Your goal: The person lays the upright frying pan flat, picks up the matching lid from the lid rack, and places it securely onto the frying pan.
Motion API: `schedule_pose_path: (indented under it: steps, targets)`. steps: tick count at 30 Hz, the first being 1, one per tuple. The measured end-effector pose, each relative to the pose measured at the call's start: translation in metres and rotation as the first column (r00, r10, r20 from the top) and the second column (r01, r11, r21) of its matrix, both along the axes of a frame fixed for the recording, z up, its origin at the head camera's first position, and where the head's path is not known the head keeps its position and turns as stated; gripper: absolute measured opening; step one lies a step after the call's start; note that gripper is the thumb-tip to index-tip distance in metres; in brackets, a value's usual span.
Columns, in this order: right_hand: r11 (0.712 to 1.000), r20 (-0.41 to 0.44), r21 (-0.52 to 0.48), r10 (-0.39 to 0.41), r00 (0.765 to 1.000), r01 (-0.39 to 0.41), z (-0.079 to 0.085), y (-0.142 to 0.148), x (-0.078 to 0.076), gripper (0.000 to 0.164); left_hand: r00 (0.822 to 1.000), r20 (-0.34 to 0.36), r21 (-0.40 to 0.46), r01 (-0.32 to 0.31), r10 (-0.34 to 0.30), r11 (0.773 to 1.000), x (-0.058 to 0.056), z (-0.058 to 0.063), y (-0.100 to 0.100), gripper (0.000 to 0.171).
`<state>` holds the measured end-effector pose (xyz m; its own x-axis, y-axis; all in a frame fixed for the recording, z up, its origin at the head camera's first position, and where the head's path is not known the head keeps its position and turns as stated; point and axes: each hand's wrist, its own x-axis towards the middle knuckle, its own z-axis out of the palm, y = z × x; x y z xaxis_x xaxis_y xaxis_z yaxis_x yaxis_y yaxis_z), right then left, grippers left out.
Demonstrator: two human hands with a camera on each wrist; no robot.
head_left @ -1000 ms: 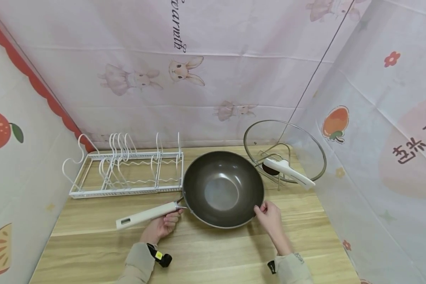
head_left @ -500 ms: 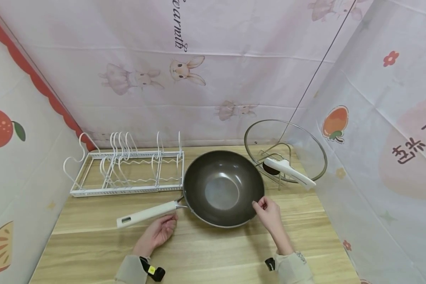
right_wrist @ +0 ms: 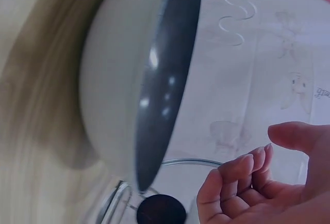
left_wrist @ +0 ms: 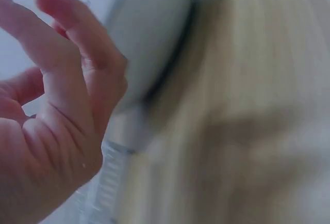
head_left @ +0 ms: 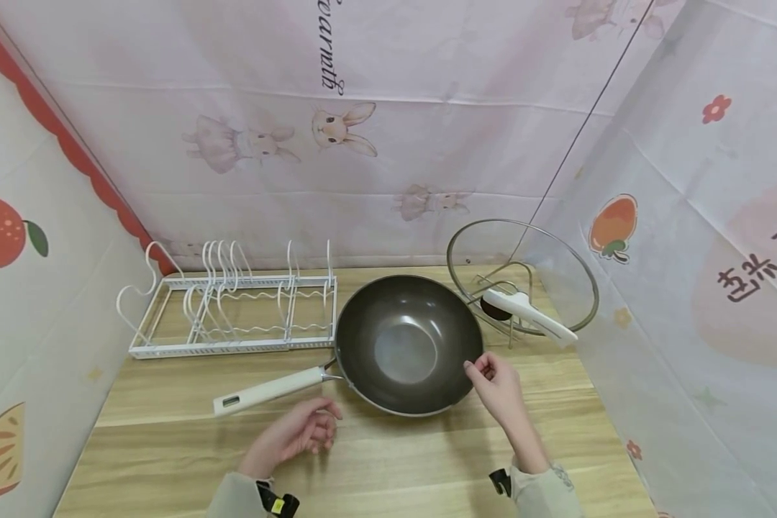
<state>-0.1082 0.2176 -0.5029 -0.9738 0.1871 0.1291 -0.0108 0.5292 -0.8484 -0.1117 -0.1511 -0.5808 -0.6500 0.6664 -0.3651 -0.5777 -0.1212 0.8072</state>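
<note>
A deep wok (head_left: 404,345), dark inside and pale outside, sits upright on the wooden table, its cream handle (head_left: 268,391) pointing left toward the near side. Below the handle, my left hand (head_left: 298,434) hangs with loosely bent fingers and holds nothing; the left wrist view shows it beside the blurred pale wok wall (left_wrist: 152,38). My right hand (head_left: 497,385) hovers at the wok's right rim in the head view. From the right wrist, a gap shows between thumb and curved fingers (right_wrist: 234,182), and they stand apart from the wok (right_wrist: 118,79).
A white wire rack (head_left: 233,349) with upright loops stands left of the wok. Behind right, a glass lid (head_left: 521,223) with a white handle (head_left: 531,314) leans upright in a metal stand (head_left: 510,334). Printed cloth walls (head_left: 388,165) enclose the table (head_left: 395,467).
My left hand has let go near the handle's base and drawn back toward the near side, its fingers loosening. My right hand has shifted slightly off the rim. The wok has stayed put.
</note>
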Motion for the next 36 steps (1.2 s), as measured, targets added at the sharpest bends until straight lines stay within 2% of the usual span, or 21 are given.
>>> schedule_pose_path:
  steps: [3,5,11,15,19,21,23,28,31,36]
  targets:
    - [1.000,-0.017,-0.005,0.003,1.000,-0.003,0.008,0.000,-0.001,0.019,0.997,-0.074,-0.090,-0.008,0.001,0.996,0.000,0.018,0.008,0.040]
    - [1.000,-0.033,-0.007,0.001,0.999,-0.002,0.012,0.000,-0.002,0.019,0.994,-0.113,-0.115,-0.010,-0.003,0.993,-0.002,0.031,0.012,0.041]
    - [0.997,-0.097,-0.081,0.009,0.995,-0.016,0.027,-0.001,-0.009,0.015,0.982,-0.186,-0.065,0.010,-0.022,0.998,-0.014,0.064,0.023,0.043]
    - [0.992,-0.155,-0.125,0.010,0.988,-0.029,0.047,-0.005,-0.010,0.014,0.966,-0.259,-0.103,-0.045,0.017,0.994,-0.023,0.085,0.030,0.043]
    - [0.994,-0.215,-0.107,-0.001,0.977,-0.022,0.066,-0.008,-0.010,0.015,0.935,-0.346,-0.172,-0.142,0.075,0.975,-0.031,0.104,0.042,0.040]
    - [0.996,-0.251,-0.091,-0.009,0.968,-0.015,0.065,-0.003,-0.014,0.014,0.911,-0.395,-0.201,-0.208,0.115,0.957,-0.035,0.113,0.050,0.037]
    - [0.998,-0.304,-0.062,-0.014,0.953,-0.005,0.059,0.004,-0.022,0.015,0.876,-0.456,-0.233,-0.286,0.155,0.930,-0.039,0.120,0.058,0.032]
    - [0.997,-0.459,0.076,0.017,0.888,0.020,0.053,0.022,-0.039,0.018,0.765,-0.610,-0.280,-0.450,0.205,0.848,-0.046,0.135,0.078,0.020]
    - [0.988,-0.525,0.146,0.041,0.850,0.042,0.055,0.031,-0.046,0.018,0.717,-0.664,-0.274,-0.495,0.210,0.824,-0.051,0.140,0.088,0.018]
    - [0.968,-0.592,0.237,0.075,0.803,0.084,0.058,0.042,-0.056,0.016,0.652,-0.728,-0.251,-0.544,0.214,0.801,-0.062,0.147,0.105,0.017]
